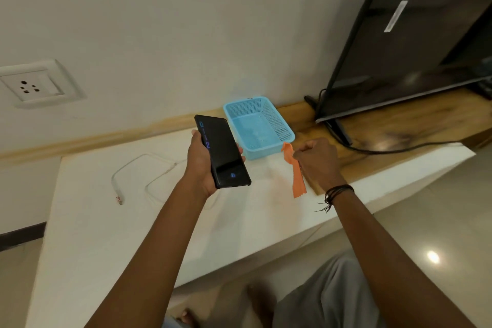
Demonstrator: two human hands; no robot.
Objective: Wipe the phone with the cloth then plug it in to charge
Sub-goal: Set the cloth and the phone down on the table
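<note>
The television (399,48) at the far right is cut off by the top and right edges. The wall socket (34,85) at the left loses one corner at the left edge. The white cable (149,160) passes behind the left hand (199,165), and its far end is hidden there. The connector at its near end is too small to tell the type. The blue signs on the phone (223,152) are too blurred to read. The top of the cloth (295,176) is hidden inside the right hand (316,160), whose fingertips face away.
</note>
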